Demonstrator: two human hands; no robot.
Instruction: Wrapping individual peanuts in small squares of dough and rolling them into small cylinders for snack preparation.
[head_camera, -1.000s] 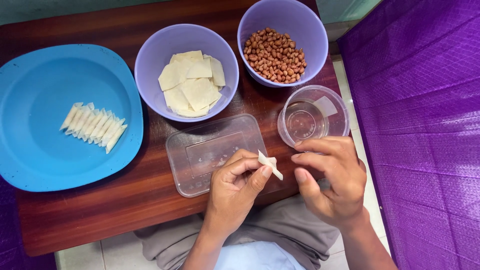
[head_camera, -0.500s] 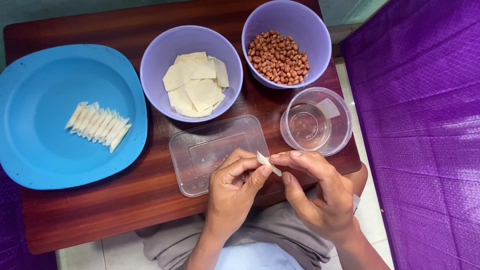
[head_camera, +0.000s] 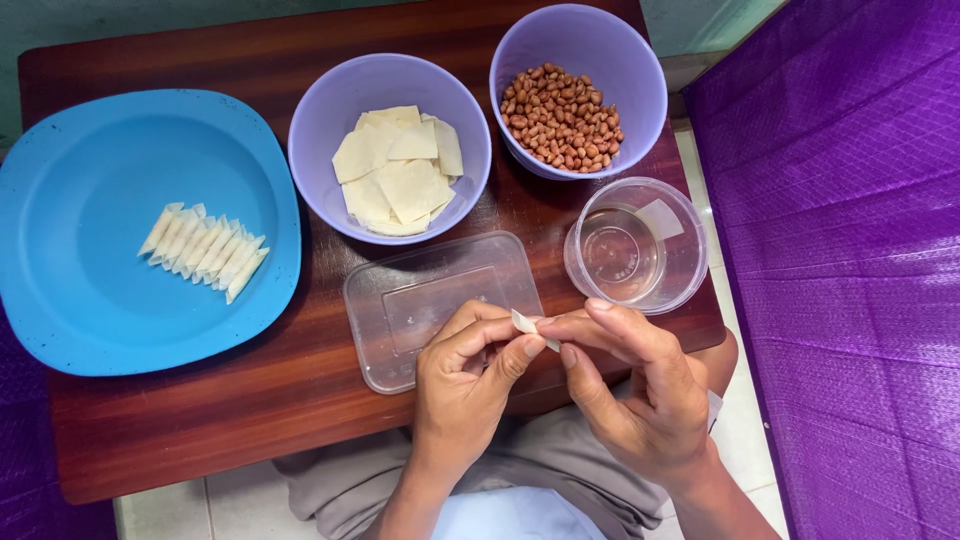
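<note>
Over the clear tray (head_camera: 400, 300), both hands' (fingers curled) grip pinches the small wrapper (head_camera: 527, 325).

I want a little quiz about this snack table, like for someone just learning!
1. True or false: the peanuts are in a purple bowl.
2. What lies on the blue plate? A) a row of small rolled wrappers B) spoons
3. Which hand pinches the small wrapper roll?

Key: 1 true. 2 A, the rolls. 3 both, left hand and right hand.
</note>
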